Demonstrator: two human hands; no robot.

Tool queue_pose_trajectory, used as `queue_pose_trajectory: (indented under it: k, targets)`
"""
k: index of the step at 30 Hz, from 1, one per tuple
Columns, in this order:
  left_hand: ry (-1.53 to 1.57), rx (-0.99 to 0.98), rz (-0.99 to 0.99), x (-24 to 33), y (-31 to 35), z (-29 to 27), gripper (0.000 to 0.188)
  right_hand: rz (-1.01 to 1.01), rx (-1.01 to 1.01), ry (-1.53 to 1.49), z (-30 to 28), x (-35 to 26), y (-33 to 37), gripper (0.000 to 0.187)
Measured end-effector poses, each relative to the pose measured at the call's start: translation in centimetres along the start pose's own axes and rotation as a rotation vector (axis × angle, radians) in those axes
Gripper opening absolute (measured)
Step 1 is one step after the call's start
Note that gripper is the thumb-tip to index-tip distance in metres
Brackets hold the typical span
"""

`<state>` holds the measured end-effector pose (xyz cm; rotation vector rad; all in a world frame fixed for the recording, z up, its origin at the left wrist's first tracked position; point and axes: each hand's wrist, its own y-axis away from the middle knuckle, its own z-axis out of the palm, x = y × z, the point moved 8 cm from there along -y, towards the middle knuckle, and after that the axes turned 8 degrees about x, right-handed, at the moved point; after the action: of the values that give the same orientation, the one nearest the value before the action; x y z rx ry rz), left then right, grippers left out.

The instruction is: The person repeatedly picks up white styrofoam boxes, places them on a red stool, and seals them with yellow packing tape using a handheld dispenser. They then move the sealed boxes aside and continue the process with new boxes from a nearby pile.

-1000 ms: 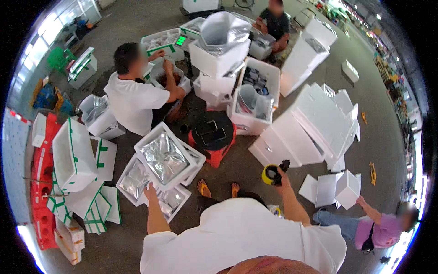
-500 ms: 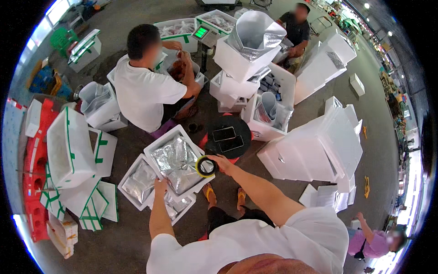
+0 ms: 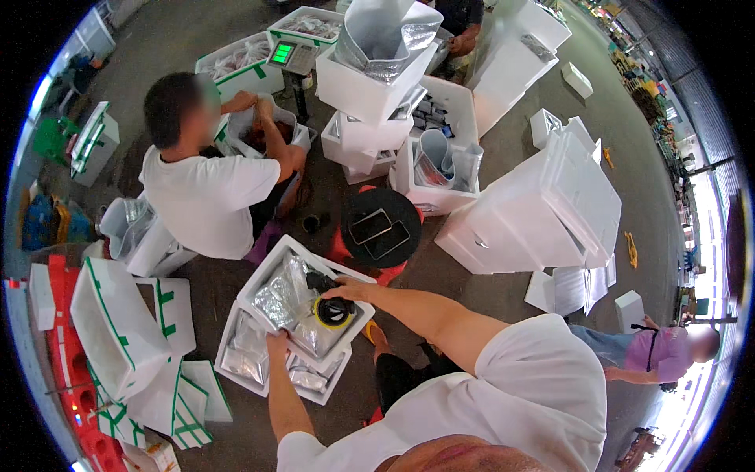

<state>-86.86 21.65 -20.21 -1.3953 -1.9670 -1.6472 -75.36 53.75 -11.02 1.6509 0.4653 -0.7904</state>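
Observation:
My right hand (image 3: pixel 348 290) is closed on a black tape dispenser with a yellow ring (image 3: pixel 334 311), over the right part of the upper white foam box (image 3: pixel 346 346). Silvery foil packs (image 3: pixel 281 300) fill this box, which rests across two more foam boxes; the left one (image 3: pixel 228 358) also contains silver packs. At the near left corner of the upper box, my left hand (image 3: pixel 278 346) grips the rim, its fingertips partly hidden.
Two phones lie on a round black stool (image 3: pixel 370 252) beyond the boxes. White foam boxes (image 3: pixel 527 208) are stacked to the right, others (image 3: pixel 118 330) to the left. A co-worker (image 3: pixel 197 197) sits at the far left beside a scale (image 3: pixel 292 57).
My right hand has brought the tape dispenser left and down, over the foil packs, and turned it. The view has shifted. My left hand stays at the box rim.

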Motion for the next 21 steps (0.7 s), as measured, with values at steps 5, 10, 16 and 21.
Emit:
queue_pose_trajectory:
  k: [5, 10, 16, 21]
  targets:
    - [0.007, 0.036, -0.129, 0.0, -0.4, 1.4, 0.031, 0.064, -0.105, -0.124, 0.4, 1.0, -1.4, 0.067]
    - [-0.085, 0.212, 0.033, 1.1, 1.7, 0.1, 0.032, -0.004, -0.125, -0.283, -0.9, -0.1, 0.0, 0.049]
    - [-0.07, 0.138, 0.013, 4.2, 11.4, 6.9, 0.034, 0.073, -0.041, -0.224, -9.4, 2.7, 6.7, 0.043]
    - [-0.135, 0.113, 0.124, 0.0, 17.2, 10.3, 0.044, 0.023, -0.071, -0.313, -14.4, 3.5, 18.7, 0.047]
